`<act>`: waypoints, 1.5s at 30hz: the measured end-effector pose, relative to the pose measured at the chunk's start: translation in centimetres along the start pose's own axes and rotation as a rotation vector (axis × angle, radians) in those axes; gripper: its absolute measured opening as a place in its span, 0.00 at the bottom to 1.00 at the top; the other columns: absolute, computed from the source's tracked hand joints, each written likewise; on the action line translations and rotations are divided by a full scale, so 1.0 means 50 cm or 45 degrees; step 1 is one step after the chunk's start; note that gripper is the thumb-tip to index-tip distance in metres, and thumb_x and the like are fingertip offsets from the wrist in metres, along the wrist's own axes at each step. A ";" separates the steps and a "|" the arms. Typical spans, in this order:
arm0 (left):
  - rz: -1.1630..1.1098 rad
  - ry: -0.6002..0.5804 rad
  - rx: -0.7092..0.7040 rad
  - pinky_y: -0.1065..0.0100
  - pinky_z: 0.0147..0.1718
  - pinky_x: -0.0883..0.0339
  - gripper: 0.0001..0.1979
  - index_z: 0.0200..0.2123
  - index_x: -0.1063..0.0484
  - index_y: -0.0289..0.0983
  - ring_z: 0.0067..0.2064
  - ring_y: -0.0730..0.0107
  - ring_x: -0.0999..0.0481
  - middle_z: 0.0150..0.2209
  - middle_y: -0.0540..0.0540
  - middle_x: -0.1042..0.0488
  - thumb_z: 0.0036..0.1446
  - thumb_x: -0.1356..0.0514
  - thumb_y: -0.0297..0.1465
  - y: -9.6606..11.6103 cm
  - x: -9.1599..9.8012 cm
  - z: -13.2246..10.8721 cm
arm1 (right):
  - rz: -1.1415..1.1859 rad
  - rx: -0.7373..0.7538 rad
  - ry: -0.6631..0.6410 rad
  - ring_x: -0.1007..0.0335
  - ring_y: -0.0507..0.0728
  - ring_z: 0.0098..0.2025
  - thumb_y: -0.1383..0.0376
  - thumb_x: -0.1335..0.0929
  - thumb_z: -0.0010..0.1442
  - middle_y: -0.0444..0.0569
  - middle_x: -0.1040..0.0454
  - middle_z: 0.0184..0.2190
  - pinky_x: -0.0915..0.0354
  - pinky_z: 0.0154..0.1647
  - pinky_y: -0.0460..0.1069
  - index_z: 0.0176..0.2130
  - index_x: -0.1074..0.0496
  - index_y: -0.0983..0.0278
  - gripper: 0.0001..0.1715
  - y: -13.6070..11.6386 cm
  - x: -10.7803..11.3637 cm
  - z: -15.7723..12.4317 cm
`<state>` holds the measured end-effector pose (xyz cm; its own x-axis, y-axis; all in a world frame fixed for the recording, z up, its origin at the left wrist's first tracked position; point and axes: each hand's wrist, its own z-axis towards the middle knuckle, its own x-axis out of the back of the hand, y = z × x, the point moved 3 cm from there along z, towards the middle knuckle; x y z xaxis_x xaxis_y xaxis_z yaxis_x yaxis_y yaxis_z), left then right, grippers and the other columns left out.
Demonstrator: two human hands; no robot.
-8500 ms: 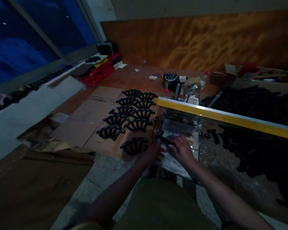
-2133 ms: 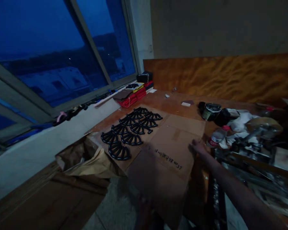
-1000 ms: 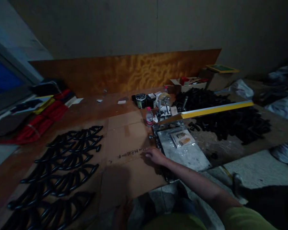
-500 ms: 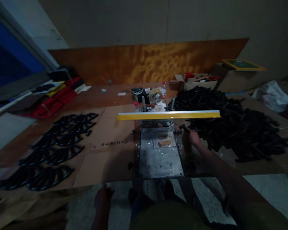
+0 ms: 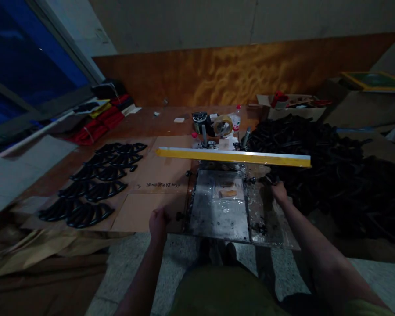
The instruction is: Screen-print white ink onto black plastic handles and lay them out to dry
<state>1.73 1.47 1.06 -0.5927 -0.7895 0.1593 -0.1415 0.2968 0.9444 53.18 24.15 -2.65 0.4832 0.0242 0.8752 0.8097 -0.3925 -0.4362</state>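
Your right hand (image 5: 279, 192) is right of the metal plate (image 5: 213, 221), just beside the near-left side of the pile of black pieces (image 5: 303, 142) that fills the right part of the worktop (image 5: 171, 117). Its fingers look curled at a black piece (image 5: 269, 179) lying toward the plate's right edge; it is too dark to tell whether they pinch it or only touch it. Your left hand (image 5: 158, 221) is over the cardboard (image 5: 158, 169) near the worktop's front edge, left of the plate. Its fingers look folded in, but their tips are hidden, so I cannot tell what they close on.

The black piece will probably handle light and stiff, with a smooth face that may slip. Take hold around its middle, or by one end if its face should go untouched; it looks unlikely to break.

Counting: one plate at the worktop's front edge, one yellow bar (image 5: 233, 157) spanning above its far end, one tan block (image 5: 228, 193) on it, one tape roll (image 5: 224, 125) and two red-capped bottles (image 5: 236, 119) beyond. Toward the worktop's front-left corner lie roughly ten fans of black pieces (image 5: 89, 215); they overlap, so that number is uncertain. The pile is too tangled to count.
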 end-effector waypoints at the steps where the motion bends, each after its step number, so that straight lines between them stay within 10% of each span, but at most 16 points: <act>1: -0.017 -0.023 0.001 0.69 0.24 0.31 0.17 0.29 0.35 0.38 0.23 0.74 0.32 0.21 0.56 0.34 0.44 0.38 0.45 0.012 -0.010 0.007 | 0.153 0.020 0.015 0.24 0.62 0.42 0.64 0.33 0.55 0.59 0.21 0.42 0.30 0.40 0.51 0.55 0.32 0.70 0.29 0.006 0.006 -0.010; 6: -0.234 -0.249 -0.040 0.73 0.24 0.34 0.17 0.28 0.38 0.38 0.22 0.78 0.34 0.21 0.58 0.36 0.44 0.36 0.42 0.118 -0.093 0.023 | 0.644 0.527 0.035 0.30 0.61 0.53 0.59 0.34 0.58 0.54 0.25 0.51 0.36 0.56 0.55 0.52 0.27 0.63 0.23 -0.091 0.014 -0.110; 11: -0.404 -0.498 -0.214 0.77 0.20 0.40 0.18 0.33 0.36 0.38 0.19 0.80 0.37 0.19 0.58 0.35 0.46 0.35 0.43 0.286 -0.196 0.008 | 0.356 1.199 -0.161 0.30 0.61 0.51 0.64 0.34 0.63 0.54 0.24 0.47 0.36 0.55 0.58 0.50 0.23 0.61 0.17 -0.275 -0.041 -0.220; 17: -0.518 -0.733 -0.456 0.77 0.21 0.36 0.13 0.29 0.36 0.39 0.22 0.78 0.35 0.21 0.56 0.36 0.47 0.36 0.40 0.428 -0.245 -0.051 | -0.027 1.399 -0.115 0.32 0.61 0.51 0.71 0.35 0.63 0.56 0.23 0.48 0.37 0.55 0.56 0.53 0.24 0.61 0.21 -0.330 -0.078 -0.260; 29: -0.259 -0.625 -0.577 0.74 0.23 0.32 0.18 0.20 0.37 0.38 0.22 0.77 0.36 0.18 0.55 0.40 0.49 0.39 0.45 0.446 -0.241 -0.085 | -0.190 1.404 -0.169 0.48 0.67 0.68 0.59 0.33 0.65 0.58 0.37 0.64 0.54 0.67 0.68 0.64 0.36 0.61 0.29 -0.342 -0.054 -0.311; 32: -0.185 -0.667 -0.547 0.74 0.21 0.33 0.20 0.19 0.37 0.37 0.22 0.77 0.37 0.18 0.55 0.40 0.48 0.38 0.46 0.449 -0.230 -0.089 | 0.119 1.262 -0.192 0.35 0.64 0.61 0.63 0.36 0.67 0.56 0.26 0.56 0.43 0.63 0.63 0.57 0.28 0.62 0.21 -0.346 0.028 -0.316; 37: -0.227 -0.725 -0.568 0.75 0.20 0.36 0.20 0.19 0.36 0.38 0.20 0.77 0.39 0.17 0.55 0.40 0.51 0.39 0.46 0.457 -0.228 -0.098 | 0.725 1.071 -0.748 0.26 0.53 0.27 0.57 0.34 0.64 0.45 0.20 0.33 0.29 0.31 0.47 0.65 0.39 0.59 0.33 -0.400 0.150 -0.376; 41: -0.229 -0.757 -0.559 0.75 0.19 0.38 0.20 0.21 0.33 0.37 0.20 0.76 0.38 0.17 0.54 0.38 0.51 0.39 0.47 0.459 -0.235 -0.097 | 0.857 0.954 -0.927 0.33 0.50 0.20 0.54 0.31 0.60 0.41 0.23 0.25 0.35 0.22 0.44 0.66 0.41 0.60 0.39 -0.408 0.155 -0.404; 45: -0.204 -0.798 -0.491 0.72 0.24 0.34 0.21 0.26 0.27 0.36 0.23 0.74 0.32 0.21 0.51 0.30 0.52 0.39 0.50 0.421 -0.224 -0.081 | 0.704 0.864 -0.856 0.28 0.53 0.26 0.50 0.32 0.60 0.48 0.21 0.29 0.30 0.29 0.49 0.49 0.24 0.64 0.25 -0.310 0.113 -0.345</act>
<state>8.62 14.39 20.34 -0.9447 -0.3196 -0.0734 -0.0448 -0.0960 0.9944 37.60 14.50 12.66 0.7509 0.5769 0.3214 0.3411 0.0780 -0.9368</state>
